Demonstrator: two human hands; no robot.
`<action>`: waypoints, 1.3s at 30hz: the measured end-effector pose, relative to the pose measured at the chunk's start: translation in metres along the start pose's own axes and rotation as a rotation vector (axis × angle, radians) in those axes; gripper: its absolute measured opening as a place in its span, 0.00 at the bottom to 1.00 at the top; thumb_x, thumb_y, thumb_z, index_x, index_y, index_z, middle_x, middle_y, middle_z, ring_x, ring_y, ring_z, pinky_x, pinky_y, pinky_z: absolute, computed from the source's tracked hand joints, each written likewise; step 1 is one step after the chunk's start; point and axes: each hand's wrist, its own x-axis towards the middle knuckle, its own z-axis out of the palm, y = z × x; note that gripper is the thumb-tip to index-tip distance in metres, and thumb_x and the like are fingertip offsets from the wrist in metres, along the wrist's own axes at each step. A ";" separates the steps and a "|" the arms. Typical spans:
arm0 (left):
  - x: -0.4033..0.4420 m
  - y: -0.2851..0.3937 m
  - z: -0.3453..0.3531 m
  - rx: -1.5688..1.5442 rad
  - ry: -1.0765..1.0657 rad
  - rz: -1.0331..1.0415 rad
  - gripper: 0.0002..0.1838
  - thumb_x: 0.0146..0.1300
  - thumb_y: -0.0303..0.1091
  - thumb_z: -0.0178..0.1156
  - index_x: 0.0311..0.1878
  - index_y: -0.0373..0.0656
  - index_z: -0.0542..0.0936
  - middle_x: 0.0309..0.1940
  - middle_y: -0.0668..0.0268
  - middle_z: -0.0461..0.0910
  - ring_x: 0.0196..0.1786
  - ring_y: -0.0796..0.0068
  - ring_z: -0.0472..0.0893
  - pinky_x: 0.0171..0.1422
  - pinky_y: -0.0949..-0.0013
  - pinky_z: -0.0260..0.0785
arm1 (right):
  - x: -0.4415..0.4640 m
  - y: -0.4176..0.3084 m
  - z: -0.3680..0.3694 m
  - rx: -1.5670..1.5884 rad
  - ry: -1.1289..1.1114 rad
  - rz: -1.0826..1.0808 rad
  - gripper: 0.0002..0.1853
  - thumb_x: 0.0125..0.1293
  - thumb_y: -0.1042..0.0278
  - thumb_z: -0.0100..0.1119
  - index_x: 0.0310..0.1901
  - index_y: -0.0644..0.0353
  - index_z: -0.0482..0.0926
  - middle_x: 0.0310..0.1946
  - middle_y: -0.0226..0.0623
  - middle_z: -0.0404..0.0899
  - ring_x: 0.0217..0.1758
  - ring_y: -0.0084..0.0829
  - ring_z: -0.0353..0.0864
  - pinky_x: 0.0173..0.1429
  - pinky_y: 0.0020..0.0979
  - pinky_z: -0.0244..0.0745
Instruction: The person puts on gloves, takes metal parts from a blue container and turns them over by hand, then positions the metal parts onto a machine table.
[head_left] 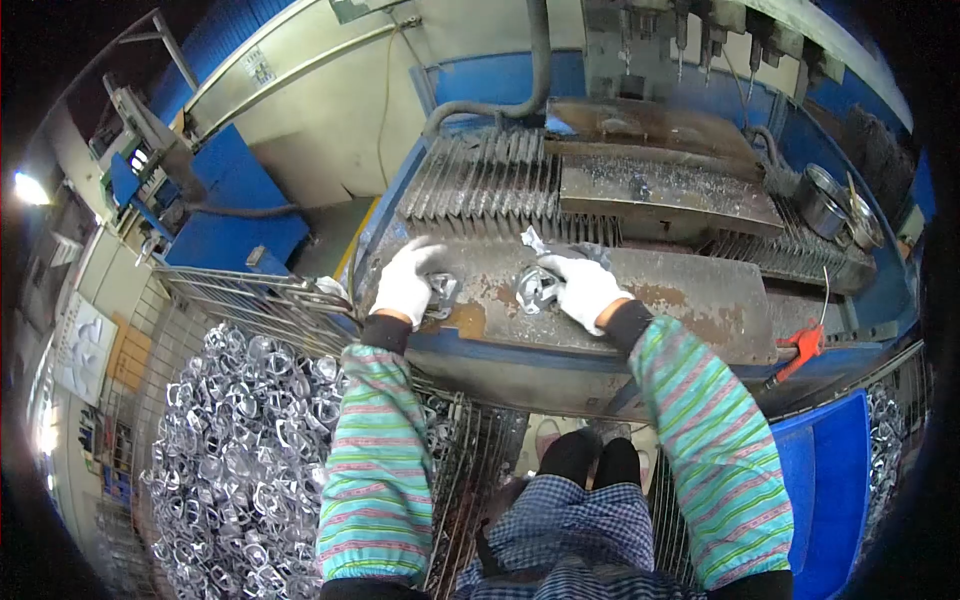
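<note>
My left hand (405, 283), in a white glove, is over the left end of the metal ledge. Its fingers are stretched out and apart. A small silvery metal casting (441, 297) is right beside its palm and thumb; whether they touch, I cannot tell. My right hand (588, 288), also gloved, has its fingers closed on the side of an open-framed metal casting (536, 290) above the same ledge (700, 290). Just behind that hand is a pale, crumpled-looking metal piece (533, 240).
A wire cage (300, 300) at the left holds a heap of metal castings (245, 450). Drill spindles (681, 45) hang over the machine bed. An orange-red air gun (803, 350) is at the right, near a blue bin (825, 480). Metal pots (822, 205) stand far right.
</note>
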 end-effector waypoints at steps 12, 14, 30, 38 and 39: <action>-0.019 0.053 0.017 0.383 0.012 -0.487 0.30 0.45 0.47 0.64 0.51 0.41 0.74 0.45 0.54 0.76 0.49 0.60 0.76 0.55 0.66 0.65 | -0.009 -0.009 -0.008 0.009 -0.015 -0.027 0.21 0.56 0.57 0.49 0.51 0.52 0.70 0.37 0.46 0.78 0.42 0.45 0.77 0.48 0.41 0.70; -0.010 0.062 0.011 0.183 0.069 -0.384 0.29 0.45 0.38 0.66 0.53 0.38 0.72 0.46 0.54 0.76 0.49 0.64 0.76 0.55 0.69 0.65 | -0.021 -0.008 -0.020 0.012 0.023 -0.024 0.16 0.57 0.63 0.45 0.47 0.51 0.72 0.34 0.46 0.78 0.40 0.45 0.77 0.44 0.41 0.70; 0.239 0.164 0.128 -0.168 -0.132 0.223 0.25 0.50 0.33 0.63 0.54 0.38 0.72 0.44 0.55 0.78 0.46 0.71 0.77 0.51 0.74 0.66 | -0.161 0.032 -0.075 -0.031 0.441 -0.030 0.19 0.47 0.68 0.59 0.45 0.54 0.75 0.25 0.36 0.74 0.28 0.37 0.73 0.33 0.36 0.70; 0.275 0.151 0.157 -0.102 -0.283 0.206 0.23 0.52 0.23 0.61 0.54 0.36 0.72 0.44 0.67 0.78 0.41 0.85 0.74 0.48 0.79 0.67 | -0.162 0.043 -0.080 -0.024 0.444 -0.020 0.18 0.48 0.66 0.61 0.44 0.54 0.76 0.23 0.32 0.73 0.28 0.35 0.72 0.32 0.35 0.69; 0.278 0.148 0.158 -0.152 -0.314 0.196 0.22 0.52 0.23 0.61 0.53 0.35 0.72 0.44 0.67 0.78 0.41 0.85 0.74 0.47 0.80 0.67 | -0.162 0.044 -0.080 -0.015 0.453 -0.028 0.18 0.47 0.67 0.61 0.43 0.54 0.76 0.23 0.32 0.74 0.28 0.35 0.72 0.32 0.34 0.69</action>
